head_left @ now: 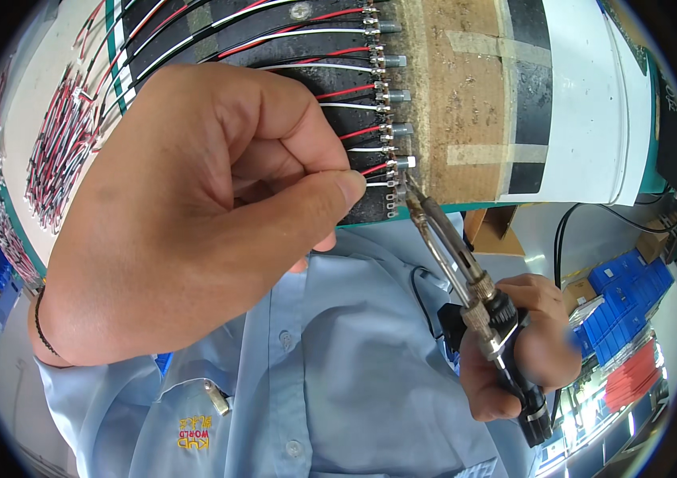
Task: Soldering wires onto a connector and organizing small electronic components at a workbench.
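My left hand (211, 183) is closed in a pinch, thumb against forefinger, at a thin red wire (373, 169) and a white one beside it. Both run to the nearest in a row of small metal connectors (407, 162). Wrapped in my right hand (541, 342) is a soldering iron (478, 291) with a thin metal tube along its shaft. Its tip is close beside that same connector; whether it touches cannot be seen. Further connectors (401, 129) up the row carry red, black and white wires. Empty metal tabs show just below the nearest connector.
Beyond the row lies a brown board (466, 103) with tape strips, then a white sheet (593, 103). Bundled red, black and white wires (60, 159) lie at the left. Black cables hang at the right, above blue bins (621, 299).
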The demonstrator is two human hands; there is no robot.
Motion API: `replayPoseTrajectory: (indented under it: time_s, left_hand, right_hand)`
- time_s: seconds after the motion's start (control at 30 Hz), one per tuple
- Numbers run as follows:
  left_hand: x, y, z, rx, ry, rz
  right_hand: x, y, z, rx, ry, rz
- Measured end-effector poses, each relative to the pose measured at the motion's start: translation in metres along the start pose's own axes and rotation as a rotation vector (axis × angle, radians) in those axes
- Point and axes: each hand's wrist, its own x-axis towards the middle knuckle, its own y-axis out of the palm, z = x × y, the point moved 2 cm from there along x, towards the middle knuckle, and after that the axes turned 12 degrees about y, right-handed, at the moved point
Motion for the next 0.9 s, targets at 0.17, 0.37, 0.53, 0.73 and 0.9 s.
replayPoseTrajectory:
  time_s: [0.17,0.37,0.53,0.73,0.9]
  left_hand:
    - [-0.0046,0.0037,-0.0004,0.03,0.052,-0.047]
    - [-0.0014,0.0014,0.0025,0.021,-0.029,-0.012]
    - [-0.0029,0.0041,-0.0011,0.046,0.036,-0.051]
    - [-0.0034,0.0032,-0.005,0.083,0.081,-0.04]
    - [-0.005,0.0063,-0.0011,0.195,0.123,-0.077]
  right_hand:
    - [-0.0006,-0.0002,0.0003,-0.005,0.006,0.04]
    - [0.0009,-0.0012,-0.0001,-0.002,-0.005,0.053]
    - [0.0028,-0.0002,-0.0006,-0.003,0.016,0.084]
    - [0.0039,0.0016,-0.0017,-0.006,0.019,0.079]
    - [0.0044,0.0014,0.0,-0.002,0.002,0.053]
